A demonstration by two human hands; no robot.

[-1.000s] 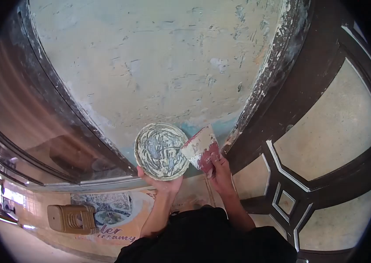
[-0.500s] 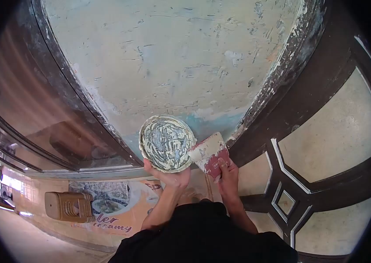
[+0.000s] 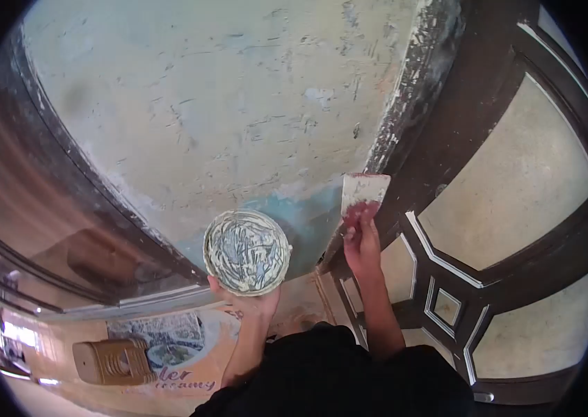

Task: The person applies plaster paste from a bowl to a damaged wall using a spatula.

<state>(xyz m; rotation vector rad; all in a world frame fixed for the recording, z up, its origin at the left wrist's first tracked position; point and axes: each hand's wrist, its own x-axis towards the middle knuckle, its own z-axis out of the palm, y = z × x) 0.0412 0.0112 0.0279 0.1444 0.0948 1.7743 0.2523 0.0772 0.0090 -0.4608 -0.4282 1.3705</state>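
Note:
My left hand supports a round shallow pan from below, its thumb at the rim. Pale putty is smeared in streaks over the pan's inside and edge. In my right hand is a flat putty spreader, red near the fingers and coated with whitish putty toward its far edge. That edge is at or close to the right side of the patched wall, by the dark frame; contact cannot be made out. Dents, scratches and a bluish lower band mark the wall.
On the right stands a dark door with pale panels and white-edged mouldings. Glossy brown panelling runs along the left. Stacked brown plastic stools stand on a printed sheet at lower left.
My right hand has lifted the spreader off the pan's edge, up and right toward the dark frame, turning it upright. The pan sits slightly lower and further left in view.

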